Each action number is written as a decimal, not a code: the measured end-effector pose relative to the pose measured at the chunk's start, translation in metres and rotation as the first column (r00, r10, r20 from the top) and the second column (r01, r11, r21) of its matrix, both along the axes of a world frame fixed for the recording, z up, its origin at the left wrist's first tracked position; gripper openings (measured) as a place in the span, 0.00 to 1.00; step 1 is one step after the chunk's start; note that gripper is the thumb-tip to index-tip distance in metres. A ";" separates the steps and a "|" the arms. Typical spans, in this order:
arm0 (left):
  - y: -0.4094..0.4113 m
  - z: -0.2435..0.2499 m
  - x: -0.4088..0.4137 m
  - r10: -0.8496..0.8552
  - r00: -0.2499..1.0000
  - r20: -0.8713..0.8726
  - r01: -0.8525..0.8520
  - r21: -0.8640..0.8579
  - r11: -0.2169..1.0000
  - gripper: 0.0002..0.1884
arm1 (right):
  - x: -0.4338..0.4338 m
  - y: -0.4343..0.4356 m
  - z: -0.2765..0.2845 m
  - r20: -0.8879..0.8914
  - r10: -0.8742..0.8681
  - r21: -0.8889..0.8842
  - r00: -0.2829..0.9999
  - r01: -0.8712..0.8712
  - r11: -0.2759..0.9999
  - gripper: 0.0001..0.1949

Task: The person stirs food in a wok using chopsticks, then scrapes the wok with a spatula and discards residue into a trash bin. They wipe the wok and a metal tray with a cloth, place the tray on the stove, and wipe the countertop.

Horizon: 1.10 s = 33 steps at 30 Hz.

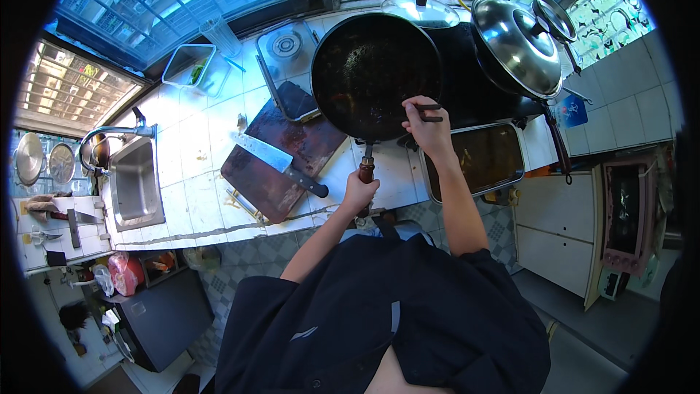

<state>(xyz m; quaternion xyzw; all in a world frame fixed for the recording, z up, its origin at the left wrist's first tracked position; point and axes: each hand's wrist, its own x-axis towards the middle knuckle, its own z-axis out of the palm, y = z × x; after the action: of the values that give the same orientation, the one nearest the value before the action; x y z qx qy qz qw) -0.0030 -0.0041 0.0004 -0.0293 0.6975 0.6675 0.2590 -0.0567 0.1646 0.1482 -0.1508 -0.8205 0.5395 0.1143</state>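
Observation:
A large dark wok (377, 71) with a wooden handle (367, 171) sits at the upper middle, some dark liquid or food inside it, too dim to name. My left hand (359, 192) is closed around that handle. Over the wok's lower right rim, my right hand (429, 123) grips a pair of dark chopsticks (432, 119); their far ends are hard to make out. To the left, a kitchen knife (273, 158) with a black riveted handle lies across a stained cutting board (262, 186). A rectangular metal tray (476, 158) holding brown liquid is beneath my right forearm.
A lidded pan (517, 44) stands on the black stove (459, 76) at right. A glass lid (421, 11) lies behind the wok. Left are a sink (136, 186), a clear plastic container (188, 65) with greens, and a kitchen scale (284, 46). The counter edge runs close before me.

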 end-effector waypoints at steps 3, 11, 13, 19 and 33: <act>-0.001 -0.004 -0.001 -0.016 0.999 -0.030 0.016 0.001 1.000 0.09 | 0.005 0.005 0.000 -0.010 -0.022 -0.023 1.000 0.021 1.000 0.09; 0.000 0.001 0.000 -0.013 1.000 -0.028 0.013 -0.017 1.000 0.08 | 0.007 0.017 -0.003 -0.251 -0.126 -0.194 0.960 0.078 0.978 0.10; 0.001 -0.003 0.000 -0.013 0.998 -0.054 0.012 -0.013 1.000 0.08 | 0.005 0.015 -0.002 -0.286 -0.137 -0.213 0.948 0.077 0.974 0.09; 0.000 -0.001 0.000 -0.014 1.000 -0.028 0.014 -0.003 1.000 0.08 | 0.000 0.014 -0.004 -0.309 -0.189 -0.094 0.932 0.167 0.981 0.09; 0.000 0.000 0.000 -0.001 1.000 0.004 0.001 0.001 1.000 0.09 | -0.015 0.009 -0.009 -0.398 0.021 0.067 0.917 0.006 0.998 0.08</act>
<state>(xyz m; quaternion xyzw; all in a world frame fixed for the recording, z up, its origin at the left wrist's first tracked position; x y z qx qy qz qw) -0.0031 -0.0039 0.0004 -0.0303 0.6968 0.6675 0.2608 -0.0721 0.1735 0.1388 -0.0310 -0.7982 0.5315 0.2818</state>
